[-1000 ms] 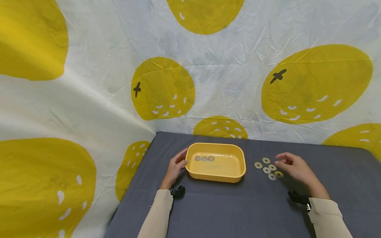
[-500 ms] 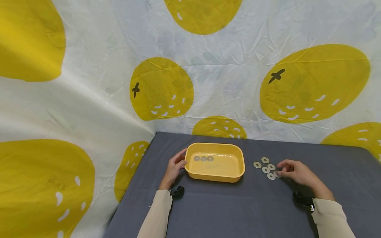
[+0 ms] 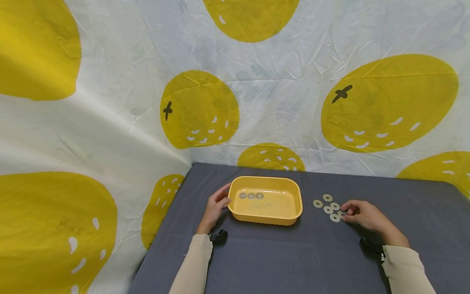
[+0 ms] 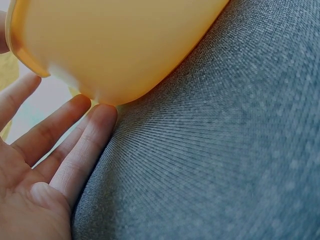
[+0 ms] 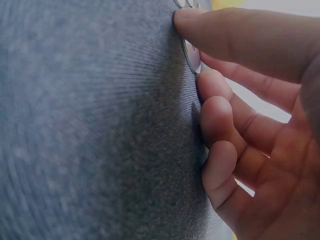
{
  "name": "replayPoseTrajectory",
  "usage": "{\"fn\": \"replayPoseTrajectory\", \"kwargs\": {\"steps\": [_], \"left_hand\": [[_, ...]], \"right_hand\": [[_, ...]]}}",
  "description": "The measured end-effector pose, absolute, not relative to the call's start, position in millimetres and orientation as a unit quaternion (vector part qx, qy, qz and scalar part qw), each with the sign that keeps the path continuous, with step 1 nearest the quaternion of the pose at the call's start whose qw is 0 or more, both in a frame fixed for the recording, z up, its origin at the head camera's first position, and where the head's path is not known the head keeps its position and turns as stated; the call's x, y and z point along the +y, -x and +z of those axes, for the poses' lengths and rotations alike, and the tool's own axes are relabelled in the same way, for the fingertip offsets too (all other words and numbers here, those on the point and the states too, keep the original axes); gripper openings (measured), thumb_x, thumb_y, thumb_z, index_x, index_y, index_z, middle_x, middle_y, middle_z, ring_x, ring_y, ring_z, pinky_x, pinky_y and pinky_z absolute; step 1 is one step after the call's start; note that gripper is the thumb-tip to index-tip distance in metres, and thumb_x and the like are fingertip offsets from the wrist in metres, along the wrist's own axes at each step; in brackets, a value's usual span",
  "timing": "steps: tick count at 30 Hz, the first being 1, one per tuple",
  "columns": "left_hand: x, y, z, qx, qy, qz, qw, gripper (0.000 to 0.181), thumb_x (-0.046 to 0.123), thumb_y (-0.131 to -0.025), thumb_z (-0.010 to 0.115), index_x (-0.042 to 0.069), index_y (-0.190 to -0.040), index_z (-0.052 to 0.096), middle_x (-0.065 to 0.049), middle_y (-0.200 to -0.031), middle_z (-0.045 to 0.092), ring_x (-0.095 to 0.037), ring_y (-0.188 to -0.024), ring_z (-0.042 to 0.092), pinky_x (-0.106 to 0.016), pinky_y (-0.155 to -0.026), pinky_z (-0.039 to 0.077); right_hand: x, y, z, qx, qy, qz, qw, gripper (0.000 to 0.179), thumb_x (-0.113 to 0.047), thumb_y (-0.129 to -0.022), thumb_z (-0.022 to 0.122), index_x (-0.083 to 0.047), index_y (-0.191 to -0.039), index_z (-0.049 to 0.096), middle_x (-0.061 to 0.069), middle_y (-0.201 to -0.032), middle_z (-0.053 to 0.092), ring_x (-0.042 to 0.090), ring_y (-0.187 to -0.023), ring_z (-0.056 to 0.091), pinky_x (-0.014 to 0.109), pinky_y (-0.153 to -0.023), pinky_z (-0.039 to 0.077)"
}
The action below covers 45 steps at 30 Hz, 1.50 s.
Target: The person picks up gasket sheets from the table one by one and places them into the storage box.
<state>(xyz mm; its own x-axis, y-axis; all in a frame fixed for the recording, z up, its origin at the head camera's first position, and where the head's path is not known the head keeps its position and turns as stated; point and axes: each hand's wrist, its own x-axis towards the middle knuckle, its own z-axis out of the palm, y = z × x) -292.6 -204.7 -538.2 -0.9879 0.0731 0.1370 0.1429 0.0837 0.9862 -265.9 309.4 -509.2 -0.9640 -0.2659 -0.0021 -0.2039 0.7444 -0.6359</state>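
Observation:
In the head view a yellow plastic tray stands on the dark cloth, with three flat metal washers in a row inside. My left hand holds its left side; in the left wrist view the fingers touch the outer wall and a digit shows by the rim. To the tray's right lies a loose cluster of several washers. My right hand pinches the rightmost washer between thumb and index finger, low at the cloth. The other right fingers curl beneath, and the thumb partly hides that washer.
A dark grey cloth covers the table. Behind and to the left hangs a white curtain with large yellow fruit prints. Black wrist bands sit on both arms, below pale sleeves.
My right hand has come down from just beside the cluster onto its rightmost washer. My left hand and the tray stay in place; the head view shifts slightly.

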Motion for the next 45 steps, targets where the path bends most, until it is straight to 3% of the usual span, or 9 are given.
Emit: {"fn": "replayPoseTrajectory", "kwargs": {"steps": [14,20,28,38,45], "left_hand": [[-208.4,292.4,-533.8,-0.726,0.089,-0.682,0.004,0.057,0.005,-0.098,0.060,0.016,-0.153,0.050,-0.030,-0.137,0.061,-0.049,-0.122,0.059,-0.022,-0.081,0.057],[-207.6,279.4,-508.3,-0.721,0.101,-0.685,-0.020,0.057,0.000,-0.098,0.058,0.008,-0.154,0.047,-0.035,-0.139,0.057,-0.053,-0.124,0.056,-0.023,-0.082,0.058],[-206.3,278.6,-507.2,-0.724,0.095,-0.683,-0.019,0.057,0.000,-0.097,0.057,0.007,-0.153,0.047,-0.035,-0.138,0.058,-0.053,-0.123,0.057,-0.023,-0.082,0.058],[-206.8,278.5,-507.2,-0.728,0.100,-0.678,-0.025,0.058,0.002,-0.098,0.057,0.007,-0.155,0.045,-0.034,-0.138,0.058,-0.053,-0.123,0.057,-0.024,-0.083,0.058],[-205.6,277.8,-508.2,-0.726,0.097,-0.680,-0.019,0.058,0.001,-0.098,0.058,0.008,-0.154,0.047,-0.033,-0.138,0.058,-0.053,-0.123,0.057,-0.026,-0.083,0.059]], "right_hand": [[305.8,267.8,-510.6,0.929,0.126,-0.342,0.068,0.027,-0.011,-0.087,0.079,0.005,-0.104,0.064,0.004,-0.087,0.054,0.006,-0.074,0.045,0.024,-0.065,0.038],[304.6,267.0,-511.4,0.928,0.137,-0.342,0.046,0.027,-0.009,-0.084,0.081,0.002,-0.100,0.062,0.005,-0.088,0.057,0.004,-0.074,0.047,0.024,-0.065,0.041],[304.8,264.3,-509.9,0.923,0.152,-0.351,0.039,0.028,-0.007,-0.082,0.082,-0.002,-0.099,0.061,0.002,-0.079,0.053,0.004,-0.066,0.044,0.024,-0.060,0.037],[308.3,263.2,-508.1,0.910,0.175,-0.371,0.059,0.025,-0.007,-0.089,0.076,0.002,-0.110,0.065,-0.003,-0.071,0.052,0.002,-0.059,0.044,0.024,-0.056,0.036],[308.8,262.6,-503.1,0.911,0.156,-0.379,0.053,0.027,-0.007,-0.094,0.070,0.006,-0.117,0.065,0.000,-0.076,0.053,0.004,-0.063,0.046,0.025,-0.057,0.038]]}}
